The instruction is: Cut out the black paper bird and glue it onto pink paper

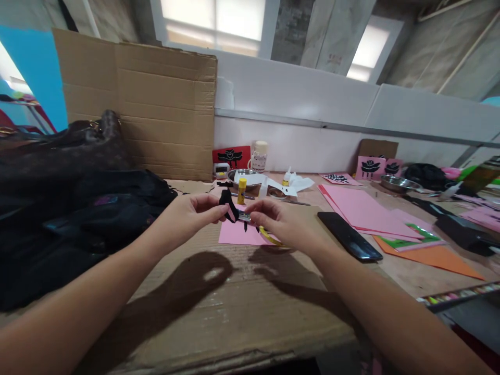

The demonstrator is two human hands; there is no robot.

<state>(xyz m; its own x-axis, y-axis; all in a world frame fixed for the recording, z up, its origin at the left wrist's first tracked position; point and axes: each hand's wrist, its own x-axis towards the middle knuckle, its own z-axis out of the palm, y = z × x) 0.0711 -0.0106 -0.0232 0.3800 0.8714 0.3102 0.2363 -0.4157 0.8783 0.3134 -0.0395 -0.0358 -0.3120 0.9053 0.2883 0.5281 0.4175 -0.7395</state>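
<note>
My left hand (205,211) pinches a small black cut piece (227,204) between thumb and fingers, held up above the cardboard-covered table (195,312). My right hand (275,221) is closed around scissors; the yellow handle (269,236) shows under the fingers and the metal blades (244,216) point left, at the black piece. Whether the blades touch it is hard to tell. Below both hands lies a pink sheet (230,235) with a dark shape partly hidden on it. A yellow glue stick (241,191) stands just behind the hands.
A black phone (349,236) and pink sheets (367,211) lie to the right. Dark bags (89,219) fill the left side before a cardboard panel (167,109). Behind are a metal bowl (234,174), white paper scraps (299,182) and a cup (258,156).
</note>
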